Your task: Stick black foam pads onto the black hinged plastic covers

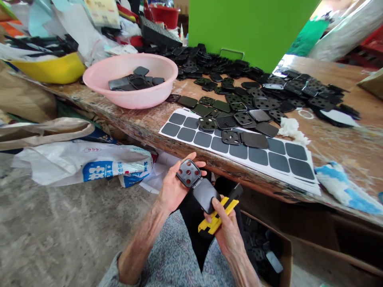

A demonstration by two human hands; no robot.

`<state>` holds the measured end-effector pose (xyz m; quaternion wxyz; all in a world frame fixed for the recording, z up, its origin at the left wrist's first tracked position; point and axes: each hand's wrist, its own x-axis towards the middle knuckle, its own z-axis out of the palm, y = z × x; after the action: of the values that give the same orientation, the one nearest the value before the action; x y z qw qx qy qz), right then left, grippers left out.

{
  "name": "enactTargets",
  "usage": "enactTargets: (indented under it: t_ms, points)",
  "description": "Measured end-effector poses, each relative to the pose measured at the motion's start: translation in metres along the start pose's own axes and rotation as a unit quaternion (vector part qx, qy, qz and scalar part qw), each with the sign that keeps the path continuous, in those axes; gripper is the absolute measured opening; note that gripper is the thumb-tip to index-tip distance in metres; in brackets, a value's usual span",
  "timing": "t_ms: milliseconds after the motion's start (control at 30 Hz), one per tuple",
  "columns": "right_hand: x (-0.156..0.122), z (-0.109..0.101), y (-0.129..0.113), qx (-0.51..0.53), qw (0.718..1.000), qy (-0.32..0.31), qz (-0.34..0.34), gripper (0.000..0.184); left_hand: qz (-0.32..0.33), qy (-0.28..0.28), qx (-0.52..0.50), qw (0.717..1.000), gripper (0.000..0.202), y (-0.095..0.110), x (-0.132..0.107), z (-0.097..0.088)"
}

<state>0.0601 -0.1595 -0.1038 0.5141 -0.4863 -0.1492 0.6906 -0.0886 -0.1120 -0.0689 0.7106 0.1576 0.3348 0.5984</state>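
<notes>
Palm-up, left hand (173, 187) cradles black hinged piece (197, 185); right hand (229, 233) grips yellow knife (217, 217).

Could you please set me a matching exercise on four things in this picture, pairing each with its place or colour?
Things:
1. basin
2. knife
3. sheet
4. hinged part

Descriptions:
a. held in the left hand
b. pink, with black parts inside
c. lying flat near the table edge
d. held in the right hand

Pairs: 1-b; 2-d; 3-c; 4-a
</notes>
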Motion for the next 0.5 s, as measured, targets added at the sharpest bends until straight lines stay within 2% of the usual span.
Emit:
enactTargets:
  t_ms: [133, 233, 333, 433, 500]
  points:
    - [0.000, -0.001, -0.003, 0.030, 0.999, -0.004, 0.012, 0.041, -0.011, -0.052, -0.055, 0.997, 0.041, 0.002, -0.003, 0.002]
    - [-0.001, 0.003, -0.003, 0.034, 0.999, -0.020, 0.006, 0.039, -0.017, -0.045, -0.072, 0.996, 0.038, -0.002, -0.003, 0.006]
    - [0.001, 0.004, 0.003, 0.005, 1.000, -0.027, -0.015, 0.037, 0.016, -0.031, -0.044, 0.998, 0.046, -0.008, -0.007, 0.013]
    - [0.008, -0.002, 0.001, -0.139, 0.987, -0.014, -0.082, 0.040, 0.046, 0.010, 0.037, 0.998, 0.040, -0.010, -0.010, 0.018]
    - [0.012, -0.007, -0.011, -0.291, 0.944, 0.006, -0.153, 0.044, 0.069, 0.039, 0.111, 0.991, 0.032, -0.009, -0.011, 0.015]
